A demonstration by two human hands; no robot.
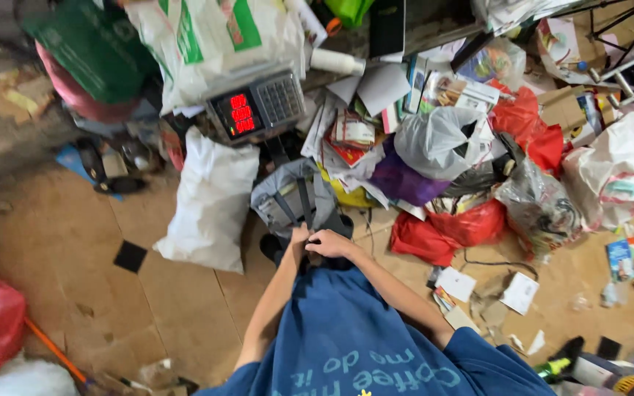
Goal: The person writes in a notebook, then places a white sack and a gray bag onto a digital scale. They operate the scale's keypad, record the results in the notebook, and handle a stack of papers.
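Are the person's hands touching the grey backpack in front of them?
Touching. The head view shows the left hand and right hand together at the near edge of the grey backpack, fingers on its dark straps.

The grey bag (293, 199) looks like matt woven cloth with darker webbing straps. Left of it, a white sack (210, 205) seems coarse woven plastic. Right of it, red bags (449, 227) are thin glossy plastic, crinkled. Beneath it, the floor (75, 249) is dull brown flattened cardboard, perhaps scuffed
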